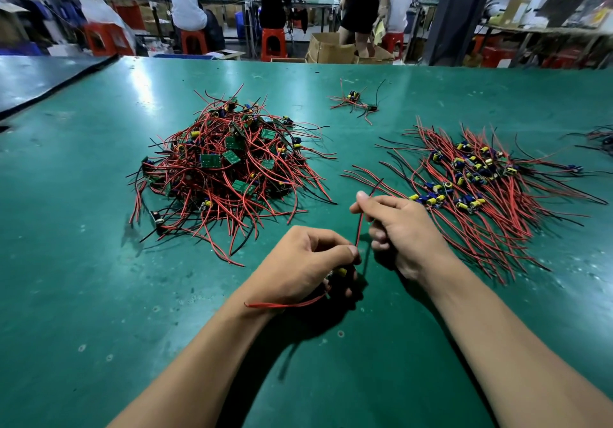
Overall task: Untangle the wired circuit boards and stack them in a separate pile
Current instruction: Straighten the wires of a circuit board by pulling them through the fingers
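Works at a broad green table (99,295), with other people seated on red stools (273,44) at benches far behind. Has a tangled heap (229,169) of wired circuit boards at left-centre, red and black leads knotted through one another and green boards lying at all angles. Has the sorted pile (471,189) well apart at right, with leads combed roughly one way and capacitors up, presumably so that finished pieces cannot snag again. Has a small cluster (356,102) beyond, apart from both; reason unclear. Holds both hands near, between the two piles. Grips one small circuit board (341,272) in the left hand (298,268), grip closed with fingers curled round it, a yellow capacitor just showing and a red lead trailing across the wrist. Pinches a red wire (359,228) rising from that board in the right hand (404,228), grip narrowed to thumb and forefinger, likely to draw it straight; a black wire tip (376,187) pokes up past the fingers. Looks to be straightening one freed piece before laying it on the right-hand pile
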Demonstrator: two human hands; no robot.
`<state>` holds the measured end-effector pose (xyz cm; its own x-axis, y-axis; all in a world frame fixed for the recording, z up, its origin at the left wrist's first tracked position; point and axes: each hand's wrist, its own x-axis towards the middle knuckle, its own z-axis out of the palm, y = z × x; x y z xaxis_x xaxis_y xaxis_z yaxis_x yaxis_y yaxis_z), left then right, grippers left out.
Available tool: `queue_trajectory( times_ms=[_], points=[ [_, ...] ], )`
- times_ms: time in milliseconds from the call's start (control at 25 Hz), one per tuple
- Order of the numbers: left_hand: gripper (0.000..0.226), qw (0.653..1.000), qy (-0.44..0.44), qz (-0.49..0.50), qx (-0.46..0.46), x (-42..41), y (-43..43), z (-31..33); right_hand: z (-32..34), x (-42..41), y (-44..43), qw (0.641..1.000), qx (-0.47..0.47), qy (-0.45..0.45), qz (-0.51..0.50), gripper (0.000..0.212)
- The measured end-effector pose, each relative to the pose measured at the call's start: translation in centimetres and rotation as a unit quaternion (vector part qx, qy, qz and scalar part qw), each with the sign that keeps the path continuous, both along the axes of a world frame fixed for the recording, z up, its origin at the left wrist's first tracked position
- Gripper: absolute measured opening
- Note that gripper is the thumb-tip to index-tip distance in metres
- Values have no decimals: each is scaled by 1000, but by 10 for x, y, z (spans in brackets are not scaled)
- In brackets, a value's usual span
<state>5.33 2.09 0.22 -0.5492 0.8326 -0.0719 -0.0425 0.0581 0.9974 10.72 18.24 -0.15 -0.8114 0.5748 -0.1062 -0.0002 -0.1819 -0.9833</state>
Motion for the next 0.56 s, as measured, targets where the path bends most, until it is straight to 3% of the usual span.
queue_trajectory(
  times_ms=[200,400,560],
  points=[
    [15,1000,-3,-23,-15,-1,-2,4,11,-1,3,991,-126,21,-47,29],
    [14,999,3,-41,-22,-2,-2,3,19,0,8,953,-301,20,-35,41],
    [15,999,22,-41,-28,-3,-1,2,20,3,9,942,-333,31,-13,40]
  ],
)
